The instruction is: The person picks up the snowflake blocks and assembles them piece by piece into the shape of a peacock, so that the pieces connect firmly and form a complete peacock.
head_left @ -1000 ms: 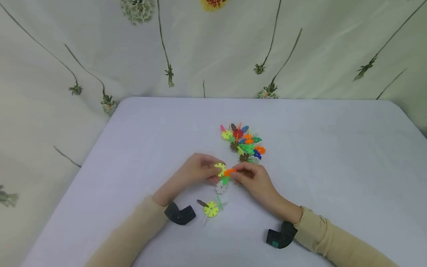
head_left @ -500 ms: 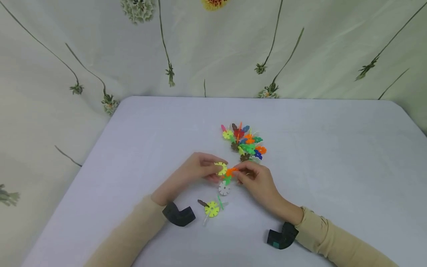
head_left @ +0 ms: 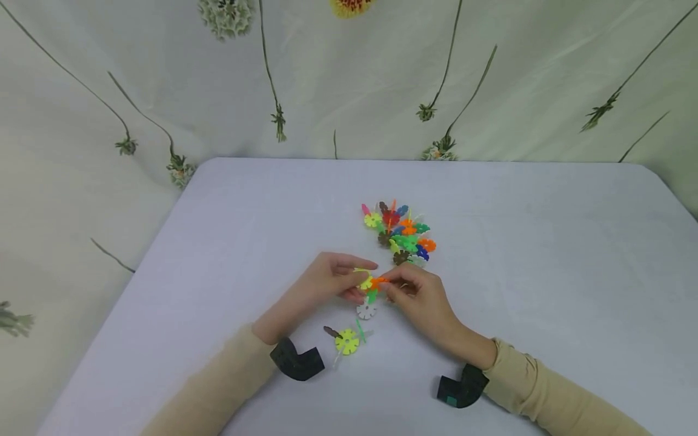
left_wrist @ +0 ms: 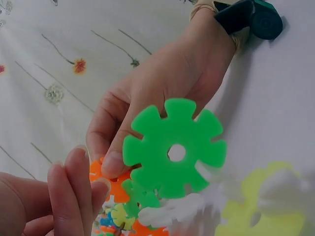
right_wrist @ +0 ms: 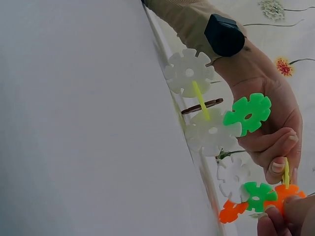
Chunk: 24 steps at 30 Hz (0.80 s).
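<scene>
My left hand (head_left: 329,281) pinches a yellow notched plastic disc (head_left: 365,280) between thumb and fingers. Opposite it, my right hand (head_left: 422,297) pinches an orange notched disc (right_wrist: 283,195), which meets the yellow one. A small green disc (right_wrist: 258,196) joins the orange piece, and a white disc (head_left: 366,310) hangs below that. Lower down is a cluster around another yellow disc (head_left: 347,342), with brown, clear and green discs attached. In the left wrist view a green disc (left_wrist: 147,152) looms close to the camera, partly covering the right hand.
An assembled cluster of many-coloured discs (head_left: 406,236) lies on the white table (head_left: 545,272), just beyond my hands. Black wrist mounts (head_left: 297,361) sit on both forearms. A flower-print cloth (head_left: 371,79) hangs behind the table.
The joined discs have shifted slightly right. My left hand has since dipped a little, with its upper fingers straighter, and the yellow disc sits closer to the orange one. Both hands keep hold.
</scene>
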Each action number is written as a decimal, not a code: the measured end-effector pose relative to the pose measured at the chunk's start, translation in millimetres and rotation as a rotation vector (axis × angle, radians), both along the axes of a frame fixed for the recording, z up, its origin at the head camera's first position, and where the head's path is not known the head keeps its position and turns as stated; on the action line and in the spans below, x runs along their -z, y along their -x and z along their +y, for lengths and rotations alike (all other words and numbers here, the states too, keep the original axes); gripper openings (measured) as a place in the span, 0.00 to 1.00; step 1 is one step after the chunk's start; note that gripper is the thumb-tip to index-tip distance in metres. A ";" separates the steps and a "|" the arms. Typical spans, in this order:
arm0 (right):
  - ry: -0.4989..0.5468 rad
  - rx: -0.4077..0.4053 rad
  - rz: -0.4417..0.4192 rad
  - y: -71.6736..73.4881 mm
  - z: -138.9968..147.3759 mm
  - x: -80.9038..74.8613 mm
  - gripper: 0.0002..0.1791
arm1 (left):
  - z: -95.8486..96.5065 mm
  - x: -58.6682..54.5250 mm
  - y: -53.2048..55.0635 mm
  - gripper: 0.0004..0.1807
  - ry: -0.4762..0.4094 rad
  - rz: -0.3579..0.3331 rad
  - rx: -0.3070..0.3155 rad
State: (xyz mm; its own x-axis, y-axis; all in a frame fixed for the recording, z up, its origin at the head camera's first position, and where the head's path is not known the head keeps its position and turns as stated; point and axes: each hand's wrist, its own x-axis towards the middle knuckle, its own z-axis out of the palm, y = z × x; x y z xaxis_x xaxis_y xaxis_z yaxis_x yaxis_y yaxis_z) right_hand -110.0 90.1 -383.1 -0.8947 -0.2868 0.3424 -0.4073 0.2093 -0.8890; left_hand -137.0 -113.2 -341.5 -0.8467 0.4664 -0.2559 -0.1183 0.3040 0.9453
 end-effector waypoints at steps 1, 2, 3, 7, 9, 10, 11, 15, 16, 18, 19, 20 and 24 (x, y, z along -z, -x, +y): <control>-0.002 0.006 0.003 -0.4 -0.4 -0.2 0.06 | 0.6 -0.4 -0.8 0.17 0.006 -0.003 -0.008; -0.002 0.007 0.006 -0.9 -1.0 -0.6 0.07 | 1.0 -0.7 -1.6 0.17 0.012 -0.007 -0.016; -0.007 0.010 0.013 -1.5 -1.7 -1.1 0.07 | 1.4 -0.8 -2.2 0.17 0.017 -0.009 -0.020; -0.032 0.028 0.051 -3.6 -4.4 -2.5 0.07 | 2.4 -1.1 -3.8 0.18 0.032 -0.028 -0.035; -0.045 0.039 0.069 -4.3 -5.1 -3.1 0.07 | 3.1 -0.6 -3.9 0.18 0.024 -0.039 -0.034; -0.047 0.042 0.074 -4.6 -5.2 -3.0 0.07 | 3.3 -0.8 -4.1 0.18 0.019 -0.046 -0.034; -0.054 0.042 0.081 -4.9 -5.3 -3.0 0.07 | 3.5 -0.7 -4.2 0.18 0.017 -0.049 -0.031; -0.070 0.030 0.108 -6.6 -4.7 -4.2 0.07 | 4.5 -2.5 -5.3 0.17 -0.012 -0.069 -0.028; -0.071 0.028 0.113 -7.0 -4.7 -4.9 0.07 | 4.6 -3.1 -5.5 0.17 -0.018 -0.070 -0.025; -0.069 0.027 0.113 -8.2 -5.4 -8.3 0.07 | 4.8 -4.0 -5.8 0.18 -0.026 -0.074 -0.021; -0.067 0.026 0.110 -9.9 -6.3 -12.7 0.07 | 4.6 -4.2 -6.1 0.18 -0.030 -0.080 -0.022; -0.064 0.027 0.104 -11.5 -7.3 -17.4 0.07 | 4.3 -4.1 -6.3 0.18 -0.032 -0.084 -0.022; -0.063 0.028 0.072 -17.2 -10.7 -31.2 0.06 | 2.8 -0.3 -6.4 0.19 -0.027 -0.094 -0.032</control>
